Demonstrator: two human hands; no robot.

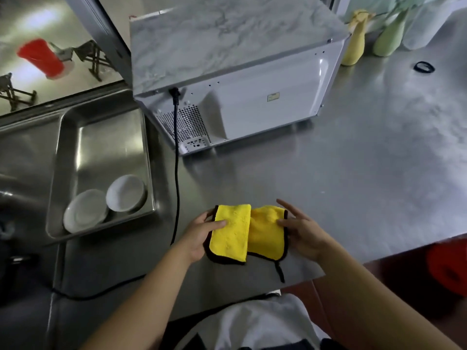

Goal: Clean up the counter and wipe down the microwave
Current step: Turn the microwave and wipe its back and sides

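Yellow cloth [249, 232] lies half-folded on the counter [353, 185], both hands pinching its side edges.

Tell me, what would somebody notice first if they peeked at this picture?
The bright yellow cloth jumps out first, held half folded between the left hand and right hand at the counter's near edge. Behind it stands a white microwave, its back facing us, and two white plates lie in a metal tray on the left.
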